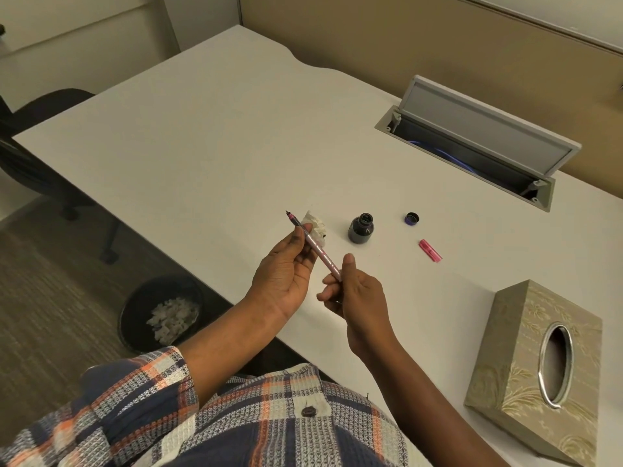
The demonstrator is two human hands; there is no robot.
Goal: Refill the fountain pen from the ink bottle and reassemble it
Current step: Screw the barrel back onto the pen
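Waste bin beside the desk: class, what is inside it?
The black waste bin holds crumpled white tissues. Anything beneath them is covered, and the desk edge hides the bin's right side.

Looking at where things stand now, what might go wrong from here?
The ink bottle stands open, its lid apart; a hand reaching for the pink cap might knock it over. The pen, held between the left hand and right hand, has its nib bare and could drip or smear.
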